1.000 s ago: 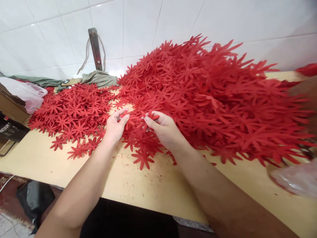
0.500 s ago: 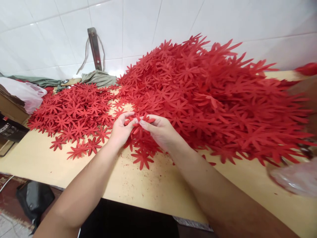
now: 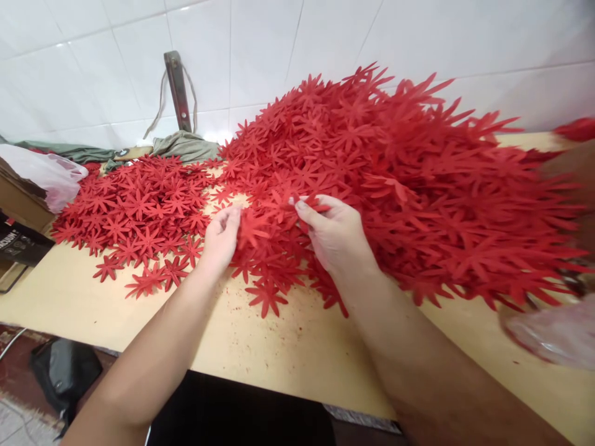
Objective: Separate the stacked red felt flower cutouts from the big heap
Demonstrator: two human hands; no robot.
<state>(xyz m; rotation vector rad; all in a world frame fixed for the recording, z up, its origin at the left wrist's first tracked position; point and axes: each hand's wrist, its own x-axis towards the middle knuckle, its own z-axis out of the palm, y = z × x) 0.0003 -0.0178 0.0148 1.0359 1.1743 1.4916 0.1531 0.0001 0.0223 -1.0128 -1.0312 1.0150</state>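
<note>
Just above the heap's front edge, my left hand is closed, pinching a red flower-shaped piece with narrow petals that looks slightly blurred. To its right, my right hand is also closed, thumb against the fingers, with another red flower piece showing between them. The two hands are apart, with red pieces visible below the gap. A big heap of the same flower pieces rises behind and to the right of both hands. Single pieces lie at its front edge.
Left of my hands is a smaller pile of red flower pieces. A white plastic bag and a cardboard box stand at far left. Clear plastic lies at right. White tiles back the wooden table.
My hands have separated from where they met over one spot. The right moved right and slightly up with a red piece; the left shifted a little left, a red flower piece at its fingertips.
</note>
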